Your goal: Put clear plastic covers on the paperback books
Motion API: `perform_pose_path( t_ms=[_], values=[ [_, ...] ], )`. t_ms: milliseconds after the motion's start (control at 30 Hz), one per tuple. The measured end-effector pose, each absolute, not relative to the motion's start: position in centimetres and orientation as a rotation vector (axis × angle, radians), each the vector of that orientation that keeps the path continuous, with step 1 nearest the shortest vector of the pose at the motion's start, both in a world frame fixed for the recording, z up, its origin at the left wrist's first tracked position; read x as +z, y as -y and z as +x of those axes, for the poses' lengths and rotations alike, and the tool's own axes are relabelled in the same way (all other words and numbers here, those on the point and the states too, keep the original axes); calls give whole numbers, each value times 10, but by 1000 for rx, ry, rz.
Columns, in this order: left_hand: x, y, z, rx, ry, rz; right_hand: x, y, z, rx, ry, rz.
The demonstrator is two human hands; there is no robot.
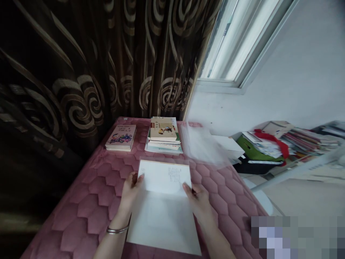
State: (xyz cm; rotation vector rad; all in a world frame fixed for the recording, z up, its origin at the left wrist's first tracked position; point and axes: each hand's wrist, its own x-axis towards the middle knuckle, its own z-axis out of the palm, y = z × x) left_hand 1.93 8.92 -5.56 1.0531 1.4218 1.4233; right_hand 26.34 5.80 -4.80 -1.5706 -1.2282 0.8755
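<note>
An open book lies before me above the pink quilted surface, its white pages spread. Small printed text shows on the upper page, while the lower page looks blank. A thin see-through margin shows along the top edge. My left hand grips the left edge, thumb on the page and fingers curled underneath. On the opposite edge, my right hand holds the book the same way, thumb on top. A metal bangle circles my left wrist.
Beyond the book stand a small pile of pink-covered books and a taller book stack. Clear plastic sheets lie at the right. A dark patterned curtain hangs behind; papers and a green box crowd the shelf at right.
</note>
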Motion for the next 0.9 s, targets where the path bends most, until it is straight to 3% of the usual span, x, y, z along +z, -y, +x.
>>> perform_pose_path(
  t_ms=[900],
  values=[
    [-42,-80,25,1374,-1511,1122,-37,-57,269,830,1252,-1527]
  ],
)
